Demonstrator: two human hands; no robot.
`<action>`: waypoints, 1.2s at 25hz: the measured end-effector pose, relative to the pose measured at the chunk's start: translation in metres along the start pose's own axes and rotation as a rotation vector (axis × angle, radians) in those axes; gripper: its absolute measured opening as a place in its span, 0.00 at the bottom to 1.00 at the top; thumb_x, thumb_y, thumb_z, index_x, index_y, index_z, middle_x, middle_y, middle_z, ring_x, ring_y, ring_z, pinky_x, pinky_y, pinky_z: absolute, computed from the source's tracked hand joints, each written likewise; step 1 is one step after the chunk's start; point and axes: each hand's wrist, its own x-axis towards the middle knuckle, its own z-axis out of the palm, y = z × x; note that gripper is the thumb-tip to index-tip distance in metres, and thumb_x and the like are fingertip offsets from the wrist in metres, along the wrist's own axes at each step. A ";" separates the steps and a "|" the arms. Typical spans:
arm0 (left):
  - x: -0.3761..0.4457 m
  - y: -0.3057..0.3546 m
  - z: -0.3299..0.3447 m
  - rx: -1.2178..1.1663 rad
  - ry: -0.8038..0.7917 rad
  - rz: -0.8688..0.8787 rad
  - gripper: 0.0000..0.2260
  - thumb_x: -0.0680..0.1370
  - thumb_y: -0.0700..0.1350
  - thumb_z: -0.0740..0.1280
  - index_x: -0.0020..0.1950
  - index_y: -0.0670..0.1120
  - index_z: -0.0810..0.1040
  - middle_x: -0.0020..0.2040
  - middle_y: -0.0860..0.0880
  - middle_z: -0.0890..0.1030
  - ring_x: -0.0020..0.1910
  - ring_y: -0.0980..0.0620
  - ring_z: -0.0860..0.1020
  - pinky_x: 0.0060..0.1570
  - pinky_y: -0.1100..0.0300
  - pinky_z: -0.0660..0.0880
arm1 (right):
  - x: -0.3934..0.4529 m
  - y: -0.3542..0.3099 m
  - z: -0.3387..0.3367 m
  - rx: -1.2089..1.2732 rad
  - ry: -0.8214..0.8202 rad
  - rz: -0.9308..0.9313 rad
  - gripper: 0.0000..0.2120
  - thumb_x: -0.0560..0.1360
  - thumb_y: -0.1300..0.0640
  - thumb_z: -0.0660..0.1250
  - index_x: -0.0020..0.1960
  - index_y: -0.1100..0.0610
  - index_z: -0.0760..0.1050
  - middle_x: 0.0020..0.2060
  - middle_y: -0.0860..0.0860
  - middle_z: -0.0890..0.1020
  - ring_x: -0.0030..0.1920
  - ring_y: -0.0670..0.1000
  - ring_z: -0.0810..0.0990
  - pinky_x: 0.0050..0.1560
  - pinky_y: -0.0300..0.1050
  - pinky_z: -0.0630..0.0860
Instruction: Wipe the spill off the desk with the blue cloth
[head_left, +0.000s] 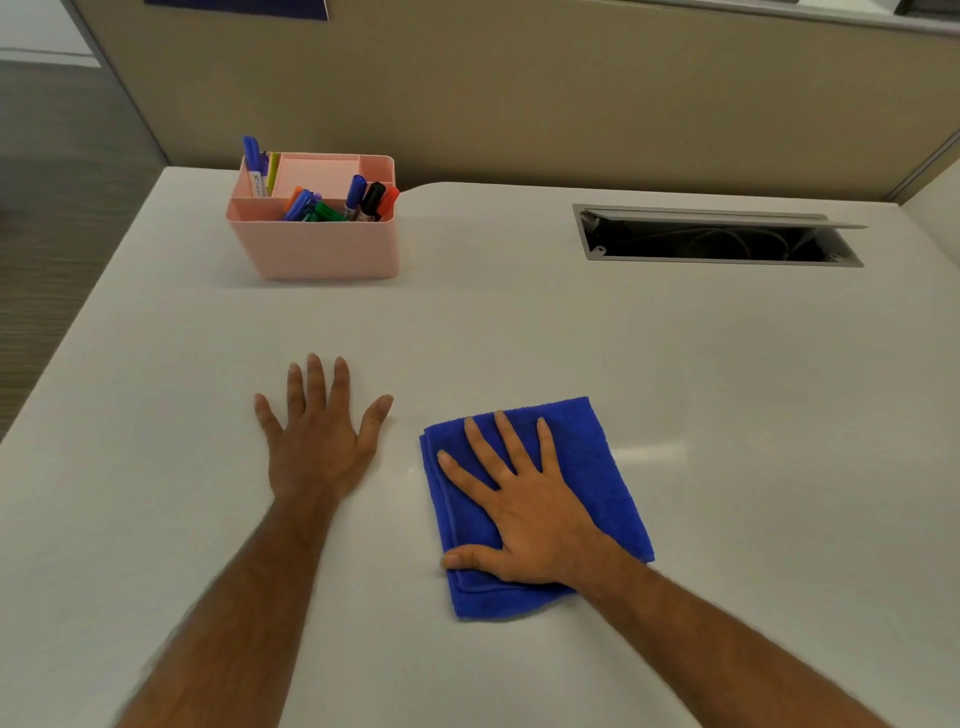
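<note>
Several markers (358, 200) – blue, black, red, green, orange – standing and leaning in the compartments of a pink organizer (317, 244) at the far left of the white desk (519, 322). Left hand (319, 441) flat on the bare desktop, fingers spread, gripping nothing. Right hand (524, 514) pressed palm-down, fingers splayed, on the folded blue cloth (597, 467) – just beside the left hand, near the front edge.

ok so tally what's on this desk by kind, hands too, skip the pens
hands: 2 (left hand, right hand)
blue cloth: 1
pink pen organiser: 1
cable hatch: 1
total: 5
</note>
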 end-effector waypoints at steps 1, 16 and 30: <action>0.000 0.000 0.000 0.002 0.000 0.002 0.42 0.73 0.73 0.32 0.82 0.52 0.43 0.83 0.47 0.44 0.82 0.46 0.41 0.76 0.36 0.39 | 0.001 0.000 0.001 -0.001 0.001 -0.006 0.44 0.72 0.21 0.46 0.80 0.40 0.38 0.81 0.50 0.37 0.79 0.60 0.32 0.71 0.76 0.37; 0.012 0.001 -0.005 -0.034 0.035 0.043 0.43 0.73 0.73 0.31 0.82 0.52 0.48 0.83 0.48 0.47 0.82 0.46 0.43 0.76 0.37 0.39 | 0.072 -0.002 -0.002 -0.005 0.045 0.068 0.32 0.78 0.29 0.39 0.80 0.38 0.40 0.81 0.47 0.39 0.79 0.59 0.34 0.71 0.75 0.36; 0.067 0.017 -0.004 -0.063 -0.001 0.039 0.43 0.71 0.73 0.26 0.82 0.55 0.46 0.83 0.50 0.46 0.82 0.48 0.41 0.77 0.38 0.38 | 0.196 0.043 -0.021 -0.008 0.047 0.198 0.33 0.77 0.30 0.36 0.79 0.39 0.37 0.81 0.48 0.41 0.80 0.58 0.36 0.72 0.75 0.39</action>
